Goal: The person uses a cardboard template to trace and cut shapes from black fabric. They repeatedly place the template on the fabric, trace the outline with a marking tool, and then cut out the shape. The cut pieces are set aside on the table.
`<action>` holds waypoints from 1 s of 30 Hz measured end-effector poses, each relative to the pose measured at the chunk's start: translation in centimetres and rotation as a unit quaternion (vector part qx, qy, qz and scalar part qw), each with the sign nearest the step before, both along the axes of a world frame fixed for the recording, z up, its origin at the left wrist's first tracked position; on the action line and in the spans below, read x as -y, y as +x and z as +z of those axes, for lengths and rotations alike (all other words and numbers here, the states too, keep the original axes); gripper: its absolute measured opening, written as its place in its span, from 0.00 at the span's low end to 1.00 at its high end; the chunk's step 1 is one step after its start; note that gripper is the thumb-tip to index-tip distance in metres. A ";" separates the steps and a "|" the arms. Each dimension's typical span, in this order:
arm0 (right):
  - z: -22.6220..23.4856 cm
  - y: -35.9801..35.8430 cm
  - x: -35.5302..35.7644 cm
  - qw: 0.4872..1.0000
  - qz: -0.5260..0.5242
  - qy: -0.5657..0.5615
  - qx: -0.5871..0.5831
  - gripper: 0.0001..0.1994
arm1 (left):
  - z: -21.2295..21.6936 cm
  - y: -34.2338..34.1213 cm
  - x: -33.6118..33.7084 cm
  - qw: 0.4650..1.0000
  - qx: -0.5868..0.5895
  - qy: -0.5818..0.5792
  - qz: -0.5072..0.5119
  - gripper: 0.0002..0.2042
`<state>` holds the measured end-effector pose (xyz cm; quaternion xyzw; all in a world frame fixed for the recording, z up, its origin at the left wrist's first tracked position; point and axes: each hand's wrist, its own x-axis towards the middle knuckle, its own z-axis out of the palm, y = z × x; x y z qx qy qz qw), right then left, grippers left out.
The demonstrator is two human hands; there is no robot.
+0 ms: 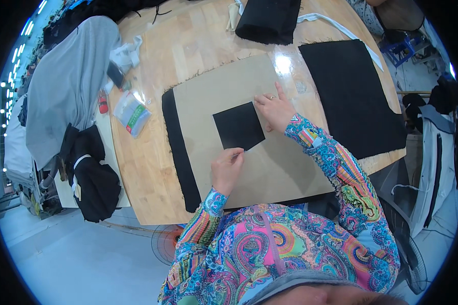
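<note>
A black pocket-shaped piece (238, 127) with a pointed lower edge lies flat on a beige sheet (198, 112). Under that sheet is black fabric (177, 152), showing as a strip along its left side. My left hand (226, 170) is closed in a pinch at the piece's lower edge; what its fingertips hold, if anything, is too small to make out. At the upper right corner of the piece, my right hand (276, 111) rests with its fingers apart, the index finger stretched away and other fingertips touching the corner.
Another black fabric panel (353, 96) lies right on the wooden table (142, 178), and a folded black bundle (267, 20) sits at the back. To the left are a plastic packet (132, 114), a red object (103, 102) and draped grey cloth (68, 86). A fan (165, 243) stands below the front edge.
</note>
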<state>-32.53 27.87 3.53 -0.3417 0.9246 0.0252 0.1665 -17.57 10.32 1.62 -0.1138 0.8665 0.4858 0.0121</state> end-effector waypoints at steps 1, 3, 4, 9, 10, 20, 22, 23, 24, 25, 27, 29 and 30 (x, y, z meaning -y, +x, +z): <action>-0.1 0.0 0.0 1.000 0.001 0.001 -0.001 0.43 | -0.1 0.1 0.0 1.000 0.003 -0.002 0.000 0.06; 0.0 0.1 0.2 1.000 0.003 -0.005 0.000 0.43 | -0.3 0.2 0.0 1.000 0.010 -0.005 0.000 0.06; 0.0 0.1 0.2 1.000 0.003 -0.006 0.000 0.43 | -0.3 0.1 0.0 1.000 0.014 -0.008 0.000 0.06; -0.4 0.1 0.1 1.000 -0.001 -0.008 -0.004 0.44 | -0.1 0.0 0.0 0.999 0.037 -0.011 0.013 0.06; -0.4 0.1 0.2 1.000 -0.001 -0.011 -0.005 0.44 | -0.1 0.1 0.4 0.999 0.032 -0.017 0.024 0.06; -1.0 0.3 -0.1 0.996 0.017 -0.075 -0.055 0.38 | -1.0 1.0 4.1 0.994 -0.041 -0.067 0.069 0.06; -1.0 0.3 -0.3 0.995 0.016 -0.076 -0.058 0.38 | -0.8 0.9 4.0 0.995 -0.043 -0.064 0.067 0.06; -0.9 0.3 -0.3 0.996 0.014 -0.072 -0.057 0.38 | -0.7 0.8 3.9 0.996 -0.041 -0.052 0.064 0.06; -0.8 0.3 -0.4 0.996 0.012 -0.067 -0.057 0.37 | -0.6 0.7 3.8 0.997 -0.039 -0.040 0.061 0.06; -0.7 0.3 -0.4 0.996 0.011 -0.064 -0.056 0.37 | -0.5 0.7 3.5 0.998 -0.033 -0.017 0.058 0.06; -0.8 0.3 -0.5 0.995 0.009 -0.072 -0.061 0.37 | -0.5 0.5 2.3 0.998 -0.019 0.030 0.049 0.05; -1.0 0.3 -0.3 0.995 0.013 -0.080 -0.061 0.36 | -0.3 0.2 0.4 0.998 -0.018 0.064 0.023 0.05; -1.0 0.3 -0.2 0.995 0.013 -0.081 -0.061 0.36 | -0.3 -0.1 -0.7 0.996 -0.017 0.082 0.008 0.06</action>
